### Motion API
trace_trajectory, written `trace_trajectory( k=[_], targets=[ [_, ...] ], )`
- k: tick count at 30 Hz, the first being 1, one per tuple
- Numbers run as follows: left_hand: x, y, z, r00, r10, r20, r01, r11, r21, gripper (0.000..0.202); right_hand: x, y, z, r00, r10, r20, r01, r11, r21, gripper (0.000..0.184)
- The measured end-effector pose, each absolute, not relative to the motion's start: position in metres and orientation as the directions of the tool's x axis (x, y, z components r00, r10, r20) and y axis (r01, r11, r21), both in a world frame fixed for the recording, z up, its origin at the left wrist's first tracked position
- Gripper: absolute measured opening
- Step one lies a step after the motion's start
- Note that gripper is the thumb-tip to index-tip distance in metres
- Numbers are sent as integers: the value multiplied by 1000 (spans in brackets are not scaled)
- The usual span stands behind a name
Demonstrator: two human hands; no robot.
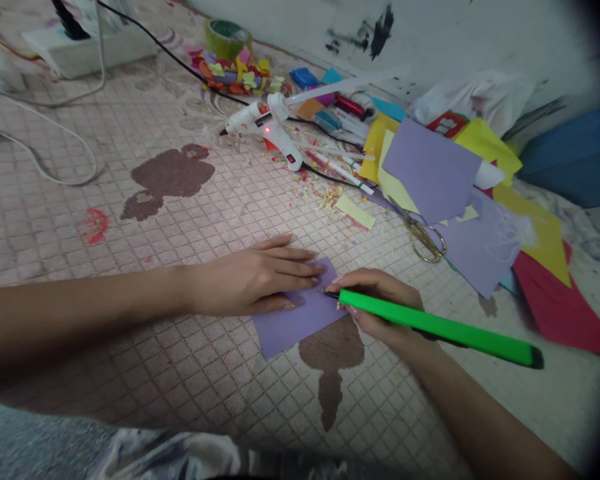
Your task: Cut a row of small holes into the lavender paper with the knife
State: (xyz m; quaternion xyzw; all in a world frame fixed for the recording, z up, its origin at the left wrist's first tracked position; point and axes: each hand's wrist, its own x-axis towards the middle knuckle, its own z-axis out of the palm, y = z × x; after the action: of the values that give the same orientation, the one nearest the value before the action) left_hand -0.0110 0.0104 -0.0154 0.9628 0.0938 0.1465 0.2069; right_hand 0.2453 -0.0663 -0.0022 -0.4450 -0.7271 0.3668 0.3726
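A small purple sheet of paper point(290, 333) lies on the patterned cloth in front of me. My left hand point(260, 277) rests flat over its upper left part, fingers stretched out and pressing it down. In my right hand point(390, 300) is a long bright green pen point(440, 325) with a dark tip and a dark end cap. The pen's tip points left at the paper's right part, close to my left fingertips. Whether it touches the surface I cannot tell. My right palm and some of its fingers are hidden behind the barrel.
A white glue gun point(275, 127) stands beyond the paper, its black cord trailing right. Gold-handled scissors point(425, 240) lie near purple sheets point(433, 170) and a red sheet point(555, 307). Behind are green tape point(227, 40), paper flowers point(240, 73) and a white power strip point(90, 50).
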Motion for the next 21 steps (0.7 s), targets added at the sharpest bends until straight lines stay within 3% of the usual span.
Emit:
trace_trajectory(
  k=[6, 15, 21],
  targets=[
    [-12, 11, -15, 941, 238, 240, 115, -893, 435, 42, 257, -47, -4, -503, 851, 155, 308, 344, -887, 26],
    [-11, 10, -15, 926, 259, 275, 98, -868, 488, 41, 256, -44, -3, -495, 858, 140, 350, 344, -871, 25],
    [-11, 10, -15, 937, 245, 251, 113, -888, 445, 41, 256, -45, -2, -503, 858, 107, 374, 327, -868, 26]
  ],
)
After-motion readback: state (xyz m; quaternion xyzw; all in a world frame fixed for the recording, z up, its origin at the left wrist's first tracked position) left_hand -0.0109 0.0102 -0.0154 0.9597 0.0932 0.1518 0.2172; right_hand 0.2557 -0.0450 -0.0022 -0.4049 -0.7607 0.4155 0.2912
